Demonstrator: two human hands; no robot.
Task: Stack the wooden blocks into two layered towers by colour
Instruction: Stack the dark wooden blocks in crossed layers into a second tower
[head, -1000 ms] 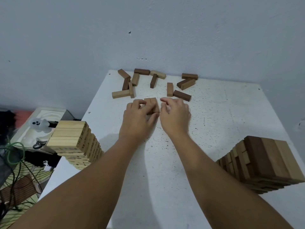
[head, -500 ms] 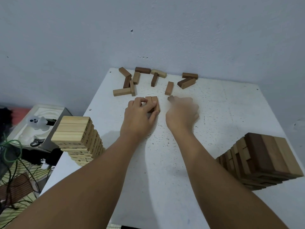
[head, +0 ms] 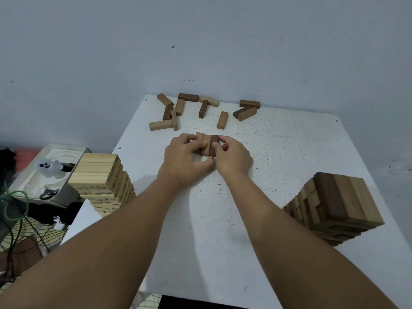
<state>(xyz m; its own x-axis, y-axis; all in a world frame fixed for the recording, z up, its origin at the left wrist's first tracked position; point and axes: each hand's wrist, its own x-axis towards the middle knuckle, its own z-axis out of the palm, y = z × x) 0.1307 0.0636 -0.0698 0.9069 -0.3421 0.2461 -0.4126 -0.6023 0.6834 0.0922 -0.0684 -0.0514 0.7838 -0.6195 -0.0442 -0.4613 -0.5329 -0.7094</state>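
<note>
The left hand [head: 185, 158] and right hand [head: 231, 157] met near the middle of the white table [head: 289, 152], both curled round a row of three blocks [head: 207, 144] lying side by side with their long sides touching. The left hand's fingers wrapped over the row's left edge, its thumb tucked under the near end; the right hand pinched the dark block [head: 214, 143] at the row's right side, fingers on its far part and thumb at its near part. The two blocks to the left of the dark one were lighter brown. Beyond the hands, toward the far edge by the wall [head: 200, 41], lay loose blocks [head: 200, 111], light and dark mixed, some touching and some apart. At the table's near left edge stood a pale tower [head: 103, 184], its layers crossed and small dark markings showing on the block sides. At the near right stood a brown tower [head: 338, 208], its top layer made of one dark block and two lighter ones. Off the table to the left sat a white tray [head: 33, 177] holding a small white ghost figure [head: 49, 167], with green cable [head: 13, 204] just beside it on the floor.
</note>
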